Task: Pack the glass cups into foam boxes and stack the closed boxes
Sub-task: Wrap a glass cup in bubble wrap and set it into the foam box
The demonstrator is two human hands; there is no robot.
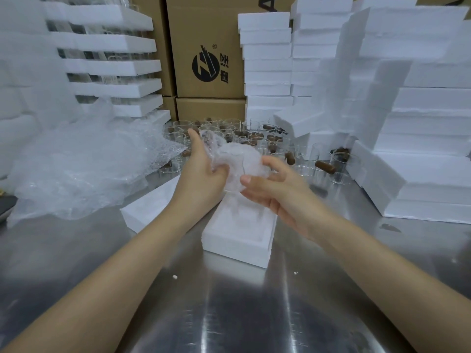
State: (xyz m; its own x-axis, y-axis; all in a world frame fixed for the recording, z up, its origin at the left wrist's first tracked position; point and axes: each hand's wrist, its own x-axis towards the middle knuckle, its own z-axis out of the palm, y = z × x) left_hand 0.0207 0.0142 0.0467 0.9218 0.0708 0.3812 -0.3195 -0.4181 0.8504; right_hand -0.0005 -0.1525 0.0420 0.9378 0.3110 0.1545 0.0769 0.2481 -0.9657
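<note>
Both hands hold a bundle of bubble wrap point(238, 159) above an open white foam box point(238, 240) in the middle of the steel table. My left hand point(204, 169) grips the bundle's left side, thumb pressed into it. My right hand point(272, 189) cups it from the right and below. Whether a cup is inside the wrap I cannot tell. A flat foam lid point(150, 207) lies just left of the box. Several bare glass cups point(336, 166) with brown wooden handles stand behind the hands.
A loose heap of bubble wrap point(84, 171) covers the table's left side. Stacks of foam boxes point(428, 149) rise on the right and at the back point(267, 62). Foam trays with glassware point(112, 62) stand at the back left, cardboard cartons point(204, 54) behind.
</note>
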